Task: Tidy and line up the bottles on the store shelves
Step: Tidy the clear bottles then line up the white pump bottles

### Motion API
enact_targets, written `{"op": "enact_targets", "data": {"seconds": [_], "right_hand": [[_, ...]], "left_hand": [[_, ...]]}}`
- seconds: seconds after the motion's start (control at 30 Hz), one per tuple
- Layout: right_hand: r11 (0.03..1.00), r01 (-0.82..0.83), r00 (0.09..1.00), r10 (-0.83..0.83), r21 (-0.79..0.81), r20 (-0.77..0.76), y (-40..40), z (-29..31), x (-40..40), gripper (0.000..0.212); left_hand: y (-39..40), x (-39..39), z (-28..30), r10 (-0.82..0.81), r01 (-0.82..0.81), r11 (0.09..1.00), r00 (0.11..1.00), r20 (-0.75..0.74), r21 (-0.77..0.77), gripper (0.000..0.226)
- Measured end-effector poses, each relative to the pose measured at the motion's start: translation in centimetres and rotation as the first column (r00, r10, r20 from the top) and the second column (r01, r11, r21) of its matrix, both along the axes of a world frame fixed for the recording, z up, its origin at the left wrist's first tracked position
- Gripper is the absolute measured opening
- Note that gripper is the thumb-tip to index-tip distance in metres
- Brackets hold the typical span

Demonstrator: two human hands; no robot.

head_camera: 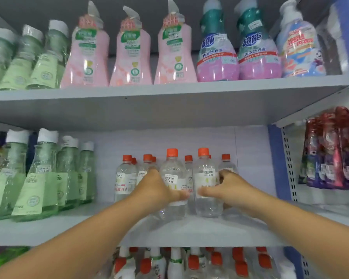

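Both arms reach in to the middle shelf (169, 230), where a cluster of clear bottles with orange caps stands against the back panel. The left hand (157, 188) is wrapped around the front left bottle (172, 178), its thumb stretched across the label toward the right and its fingers curled out of sight round the bottle's left side. The right hand (228, 186) grips the front right bottle (207, 178) the same way, thumb lying across the lower label and pointing left, fingers bent round the right side. The two bottles stand upright, just beside each other, near the front of the cluster; the two thumbs point at each other with a small gap between them. More orange-capped bottles (126, 176) stand behind and to the left. To the left on the same shelf stand green bottles (38, 178) with white caps. The shelf above carries pink bottles (129, 57) and teal-topped bottles (216, 49) in a row.
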State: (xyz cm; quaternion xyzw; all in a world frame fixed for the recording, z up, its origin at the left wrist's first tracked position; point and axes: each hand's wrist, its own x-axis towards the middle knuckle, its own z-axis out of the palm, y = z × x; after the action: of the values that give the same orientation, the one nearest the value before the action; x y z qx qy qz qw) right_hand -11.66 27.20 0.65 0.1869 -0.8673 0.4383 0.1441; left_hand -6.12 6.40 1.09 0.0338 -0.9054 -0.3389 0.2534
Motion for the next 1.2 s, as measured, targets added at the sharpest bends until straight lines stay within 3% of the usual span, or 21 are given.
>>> {"op": "enact_targets", "data": {"seconds": [0.07, 0.2, 0.33, 0.4, 0.53, 0.63, 0.67, 0.77, 0.87, 1.03, 1.2], "right_hand": [[0.997, 0.023, 0.999, -0.026, 0.075, 0.04, -0.5, 0.7, -1.4, 0.058], [0.982, 0.003, 0.998, -0.016, 0.191, 0.067, -1.4, 1.9, -3.2, 0.056], [0.966, 0.043, 0.993, -0.07, 0.253, 0.098, -2.6, 2.4, -6.0, 0.107], [0.961, 0.061, 0.992, -0.088, 0.268, 0.091, -3.3, 2.5, -6.9, 0.117], [0.96, 0.05, 0.993, -0.078, 0.276, 0.091, -4.0, 2.2, -8.3, 0.113], [0.941, -0.001, 0.993, -0.039, 0.339, 0.112, -3.9, 3.5, -8.7, 0.092], [0.942, -0.025, 0.993, -0.014, 0.335, 0.115, -3.8, 4.3, -8.5, 0.082], [0.963, -0.087, 0.99, 0.056, 0.255, 0.127, -3.2, 6.9, -7.7, 0.081], [0.961, -0.156, 0.983, 0.128, 0.228, 0.133, -3.2, 7.8, -8.2, 0.058], [0.98, -0.072, 0.997, 0.074, 0.188, -0.004, -4.0, 5.6, -10.7, 0.075], [0.992, -0.044, 0.996, 0.053, 0.115, -0.075, -4.8, 4.8, -10.7, 0.078]], "left_hand": [[-0.2, -1.1, 0.8, 0.019, -0.01, 0.993, 0.997, 0.07, -0.122, 0.135], [-0.5, -3.2, 1.3, 0.057, -0.029, 0.943, 0.996, 0.075, -0.332, 0.127], [-1.0, -4.9, 3.8, 0.149, -0.088, 0.863, 0.985, 0.085, -0.497, 0.103], [-1.5, -5.8, 5.7, 0.104, -0.058, 0.876, 0.992, 0.07, -0.479, 0.098], [-2.8, -7.5, 7.5, -0.074, 0.085, 0.927, 0.996, 0.043, -0.364, 0.111], [-3.2, -9.2, 7.4, -0.121, 0.121, 0.893, 0.992, 0.029, -0.434, 0.087], [-3.4, -9.6, 7.3, -0.137, 0.133, 0.881, 0.99, 0.025, -0.454, 0.085], [-3.9, -10.5, 7.2, -0.15, 0.133, 0.862, 0.989, 0.005, -0.489, 0.085], [-4.3, -11.3, 7.0, -0.145, 0.107, 0.841, 0.989, -0.03, -0.53, 0.084], [-4.8, -11.8, 6.4, -0.149, 0.086, 0.83, 0.986, -0.07, -0.551, 0.097], [-4.8, -11.8, 6.0, -0.145, 0.064, 0.831, 0.984, -0.103, -0.552, 0.101]]}}
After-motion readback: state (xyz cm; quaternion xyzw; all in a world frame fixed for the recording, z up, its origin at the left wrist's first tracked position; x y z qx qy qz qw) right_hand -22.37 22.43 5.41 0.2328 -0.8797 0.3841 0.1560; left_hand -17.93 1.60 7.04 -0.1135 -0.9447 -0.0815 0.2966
